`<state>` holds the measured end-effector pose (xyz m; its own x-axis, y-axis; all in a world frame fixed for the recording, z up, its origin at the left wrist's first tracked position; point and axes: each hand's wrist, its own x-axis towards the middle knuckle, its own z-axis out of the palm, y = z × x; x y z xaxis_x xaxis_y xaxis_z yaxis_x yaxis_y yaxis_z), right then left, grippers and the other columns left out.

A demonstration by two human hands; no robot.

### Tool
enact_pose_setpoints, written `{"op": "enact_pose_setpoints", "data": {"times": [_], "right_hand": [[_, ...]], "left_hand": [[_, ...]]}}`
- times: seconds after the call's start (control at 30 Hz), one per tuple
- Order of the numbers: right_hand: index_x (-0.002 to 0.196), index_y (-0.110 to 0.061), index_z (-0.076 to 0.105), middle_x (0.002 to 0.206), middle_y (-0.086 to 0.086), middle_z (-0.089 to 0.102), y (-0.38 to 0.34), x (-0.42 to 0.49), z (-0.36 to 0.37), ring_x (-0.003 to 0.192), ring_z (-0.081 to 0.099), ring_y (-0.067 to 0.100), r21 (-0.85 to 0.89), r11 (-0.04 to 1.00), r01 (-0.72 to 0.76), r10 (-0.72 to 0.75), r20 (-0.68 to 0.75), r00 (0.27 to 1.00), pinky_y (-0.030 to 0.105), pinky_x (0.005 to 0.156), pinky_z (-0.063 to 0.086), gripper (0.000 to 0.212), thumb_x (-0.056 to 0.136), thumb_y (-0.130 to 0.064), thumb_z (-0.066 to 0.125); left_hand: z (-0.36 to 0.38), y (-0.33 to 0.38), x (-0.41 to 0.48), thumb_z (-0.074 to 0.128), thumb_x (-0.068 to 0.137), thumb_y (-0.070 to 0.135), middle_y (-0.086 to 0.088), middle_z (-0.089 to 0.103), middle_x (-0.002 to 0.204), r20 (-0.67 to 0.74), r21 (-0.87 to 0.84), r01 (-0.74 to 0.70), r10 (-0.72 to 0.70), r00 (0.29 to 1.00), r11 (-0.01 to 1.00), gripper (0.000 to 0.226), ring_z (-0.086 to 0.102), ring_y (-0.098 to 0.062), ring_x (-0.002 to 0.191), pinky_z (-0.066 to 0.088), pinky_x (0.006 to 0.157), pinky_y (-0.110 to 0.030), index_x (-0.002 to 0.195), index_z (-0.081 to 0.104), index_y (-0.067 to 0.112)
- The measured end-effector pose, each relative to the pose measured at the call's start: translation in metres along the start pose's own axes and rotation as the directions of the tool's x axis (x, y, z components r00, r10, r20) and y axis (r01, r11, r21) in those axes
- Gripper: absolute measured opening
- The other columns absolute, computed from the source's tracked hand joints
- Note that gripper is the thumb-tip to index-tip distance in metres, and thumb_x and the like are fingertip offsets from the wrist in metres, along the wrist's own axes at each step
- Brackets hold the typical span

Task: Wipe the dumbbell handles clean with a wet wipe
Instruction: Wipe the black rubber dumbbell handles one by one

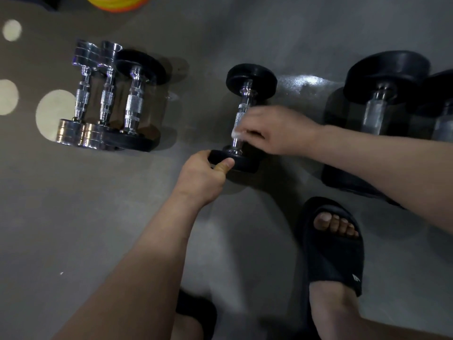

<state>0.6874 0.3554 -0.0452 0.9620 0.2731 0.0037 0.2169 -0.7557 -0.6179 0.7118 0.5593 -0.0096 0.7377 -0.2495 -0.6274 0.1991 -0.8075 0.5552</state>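
My L hand (203, 177) grips the near plate (242, 163), prob. so the dumbbell (251, 78), mid-floor (98, 217) btwn chrome set (105, 99) & big pair (377, 114), can't roll. R hand (277, 130) pinches the wet wipe (236, 133) round the handle (241, 116), near end.

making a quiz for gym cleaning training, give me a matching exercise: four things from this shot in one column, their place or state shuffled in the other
Column A
1 left hand
2 right hand
3 chrome-ended dumbbells
4 black sandal

Column B
a on a foot, lower right
b pinches the wet wipe against the handle
c on the floor, far left
d grips the near black end of the middle dumbbell

Pairs: 1-d; 2-b; 3-c; 4-a
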Motion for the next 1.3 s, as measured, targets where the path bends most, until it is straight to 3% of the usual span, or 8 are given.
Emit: {"op": "enact_pose_setpoints", "data": {"times": [0.1,0.27,0.47,0.63,0.9,1.03,1.2,1.3], "right_hand": [[0.105,-0.015,0.073,0.100,0.002,0.066,0.001,0.002,-0.001,0.093,0.064,0.020,0.041,0.997,-0.065,0.069,-0.088,0.994,0.039,0.079,0.053,0.029,0.100,-0.035,0.053],[0.111,-0.016,0.072,0.104,0.004,0.066,-0.005,-0.002,-0.003,0.097,0.065,0.023,0.006,0.995,0.102,-0.101,0.141,0.985,0.036,0.081,0.054,0.029,0.099,-0.031,0.049],[0.108,-0.014,0.070,0.099,0.009,0.066,0.009,0.002,0.002,0.087,0.063,0.030,-0.022,0.977,-0.211,0.201,-0.213,0.956,0.034,0.071,0.047,0.019,0.099,-0.027,0.058],[0.104,-0.012,0.069,0.098,0.005,0.067,-0.008,-0.005,0.012,0.088,0.064,0.024,-0.005,1.000,-0.013,0.012,-0.084,0.996,0.036,0.071,0.051,0.019,0.100,-0.027,0.058],[0.100,-0.010,0.069,0.093,0.010,0.066,-0.001,0.012,0.011,0.084,0.062,0.027,0.037,0.967,-0.253,0.252,-0.303,0.919,0.036,0.071,0.049,0.016,0.097,-0.022,0.059],[0.101,-0.011,0.072,0.097,0.004,0.068,-0.010,0.002,0.012,0.088,0.061,0.018,0.025,1.000,0.013,-0.009,-0.136,0.991,0.025,0.078,0.048,0.013,0.096,-0.018,0.063],[0.098,-0.014,0.071,0.091,0.010,0.066,0.007,0.026,0.005,0.084,0.063,0.030,-0.007,0.959,-0.282,0.265,-0.317,0.911,0.040,0.072,0.051,0.024,0.095,-0.030,0.055],[0.099,-0.011,0.073,0.089,0.012,0.064,-0.002,0.018,0.014,0.078,0.063,0.029,0.010,0.968,-0.250,0.239,-0.337,0.911,0.037,0.069,0.051,0.022,0.095,-0.025,0.057]], "left_hand": [[-0.001,-0.001,0.000,0.066,0.097,0.030,0.009,0.064,0.088,0.009,-0.013,0.007,-0.006,1.000,1.000,0.007,0.059,-0.010,0.083,0.041,0.076,-0.019,0.103,0.064,0.028],[-0.001,-0.003,0.002,0.066,0.097,0.030,0.011,0.063,0.086,0.010,-0.009,0.012,-0.012,1.000,1.000,0.009,0.060,-0.006,0.080,0.043,0.066,-0.018,0.105,0.064,0.025],[-0.006,-0.006,0.003,0.070,0.094,0.033,-0.005,0.058,0.139,-0.120,-0.036,0.081,-0.084,0.989,0.996,0.057,0.054,-0.021,0.129,0.040,0.101,-0.024,0.142,0.050,0.011],[-0.005,0.001,-0.003,0.064,0.097,0.032,-0.001,0.066,0.114,-0.179,0.042,0.070,-0.061,0.982,0.997,0.034,0.060,-0.019,0.108,0.036,0.078,-0.018,0.125,0.064,0.013],[-0.018,0.004,0.007,0.073,0.085,0.050,-0.001,0.054,0.057,-0.037,0.117,0.057,-0.053,0.998,0.992,0.044,0.051,-0.010,0.049,0.032,0.042,-0.021,0.073,0.069,0.008],[-0.018,-0.001,0.014,0.079,0.075,0.062,-0.003,0.063,0.070,0.013,0.194,0.033,-0.036,0.999,0.980,0.052,0.062,-0.023,0.068,0.036,0.051,-0.028,0.084,0.071,0.011],[-0.014,0.003,0.016,0.083,0.067,0.064,-0.005,0.058,0.072,-0.036,0.228,0.052,-0.045,0.998,0.972,0.061,0.057,-0.024,0.071,0.029,0.047,-0.025,0.086,0.068,0.008],[-0.007,0.005,0.013,0.087,0.060,0.065,-0.014,0.064,0.093,-0.069,0.185,0.058,-0.046,0.997,0.981,0.071,0.056,-0.023,0.075,0.028,0.048,-0.023,0.092,0.063,0.007]]}}
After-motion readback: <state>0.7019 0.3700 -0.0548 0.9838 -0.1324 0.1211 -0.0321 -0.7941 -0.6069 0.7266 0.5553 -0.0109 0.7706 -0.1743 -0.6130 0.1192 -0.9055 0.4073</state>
